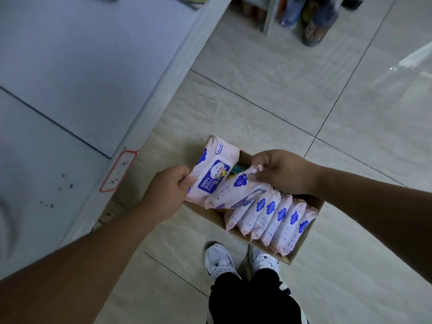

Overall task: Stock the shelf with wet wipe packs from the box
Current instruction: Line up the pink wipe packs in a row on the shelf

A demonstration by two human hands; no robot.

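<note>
A cardboard box [301, 247] sits on the tiled floor below me. Several pink wet wipe packs [275, 218] with blue cloud marks stand on edge in a row inside it. My left hand [167, 190] grips one pink pack [215, 171] by its lower left edge, its blue "BABY WIPES" lid facing up, over the box's far end. My right hand [282, 170] pinches the crimped end of a second pack [238, 190], which is tilted and lifted above the row. The white shelf [70, 66] spreads across the left, its top bare.
A red-framed price tag [118, 170] hangs on the shelf's front edge. My white sneakers [219, 260] stand just in front of the box. Another shelf leg and colourful goods [304, 12] are at the top right. Glossy floor tiles fill the right.
</note>
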